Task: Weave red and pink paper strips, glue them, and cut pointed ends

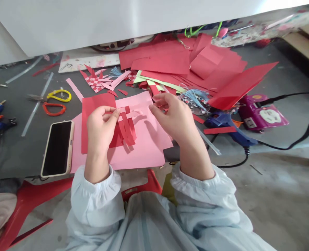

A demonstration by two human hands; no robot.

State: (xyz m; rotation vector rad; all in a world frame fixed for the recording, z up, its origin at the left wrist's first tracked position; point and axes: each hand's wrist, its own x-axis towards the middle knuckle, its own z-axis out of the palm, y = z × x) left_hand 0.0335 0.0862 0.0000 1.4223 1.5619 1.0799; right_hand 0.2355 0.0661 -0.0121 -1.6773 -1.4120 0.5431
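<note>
My left hand pinches a small weave of red and pink paper strips between thumb and fingers. Its red strips hang down and curl, while pink strip ends stick out to the right. To the right of the weave, my right hand hovers with bent fingers and thumb apart, and I see nothing in it. Below both hands lie a red paper sheet and larger pink paper sheets on the dark table.
A phone lies left of the sheets, with scissors behind it. Red paper, woven paper pieces and blue tassels lie behind. On the right are a blue glue gun, a purple power box and cables.
</note>
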